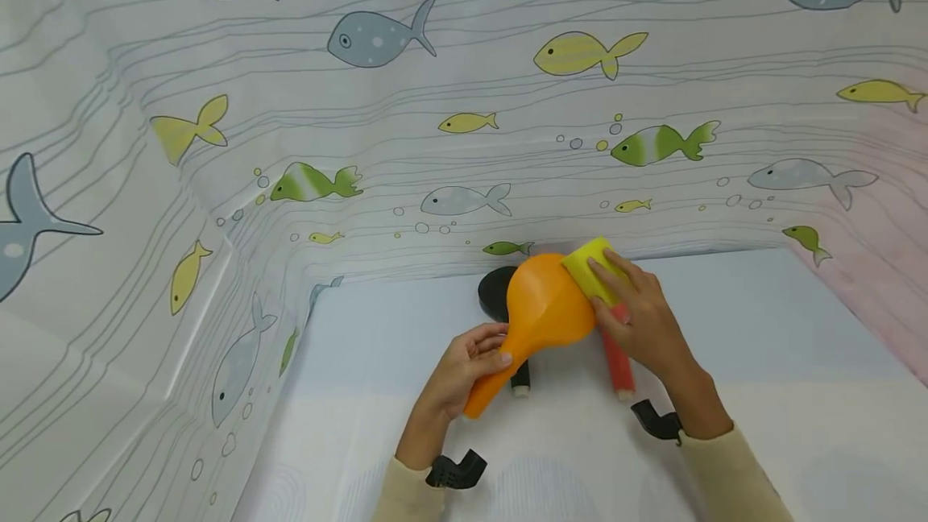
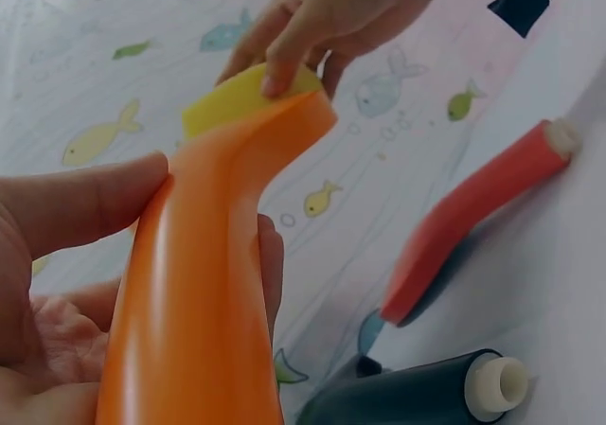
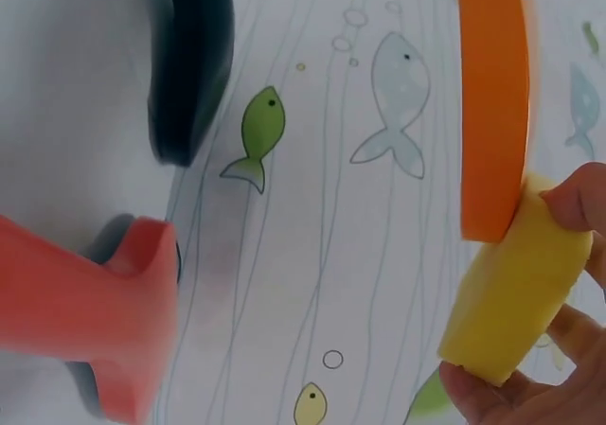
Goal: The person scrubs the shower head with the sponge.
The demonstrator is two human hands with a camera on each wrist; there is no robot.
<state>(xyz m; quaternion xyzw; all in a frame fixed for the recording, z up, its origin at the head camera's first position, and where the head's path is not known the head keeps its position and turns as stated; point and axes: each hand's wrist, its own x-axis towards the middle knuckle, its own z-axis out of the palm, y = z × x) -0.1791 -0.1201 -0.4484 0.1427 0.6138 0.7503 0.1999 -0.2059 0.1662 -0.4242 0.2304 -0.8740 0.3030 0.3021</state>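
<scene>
My left hand (image 1: 464, 369) grips the handle of an orange hand-held shower head (image 1: 547, 300), tilted with its rounded back toward the head camera. A yellow sponge (image 1: 596, 266) is pinched between the thumb and fingers of my right hand (image 1: 641, 325). It touches the upper right edge of the orange head, as the right wrist view shows, with the sponge (image 3: 516, 283) against the rim. Behind the orange one lies a black shower head (image 1: 495, 294), partly hidden. A red shower head (image 1: 618, 361) lies under my right hand, its head mostly covered in the head view.
All of this is over a pale table surface (image 1: 384, 329). A fish-printed curtain (image 1: 406, 135) hangs behind and at the sides. Black mounts (image 1: 457, 470) are strapped at both wrists. In the left wrist view, the black handle (image 2: 407, 387) ends in a hollow white connector.
</scene>
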